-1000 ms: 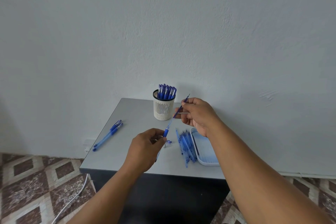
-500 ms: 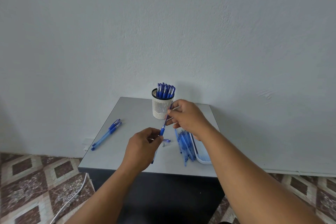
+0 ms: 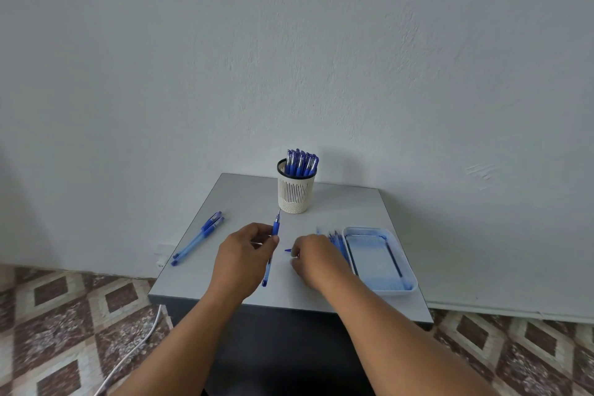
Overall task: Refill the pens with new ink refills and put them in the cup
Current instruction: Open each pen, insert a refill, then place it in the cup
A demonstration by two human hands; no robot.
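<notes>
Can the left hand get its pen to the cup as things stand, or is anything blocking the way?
Probably yes. The left hand grips the pen, tip pointing toward the cup, with only bare table between. The cup is crowded with pens, though a gap shows at its left rim.

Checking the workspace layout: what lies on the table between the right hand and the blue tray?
In the head view, a pile of blue refills lies between the right hand and the tray, partly hidden under the hand.
</notes>
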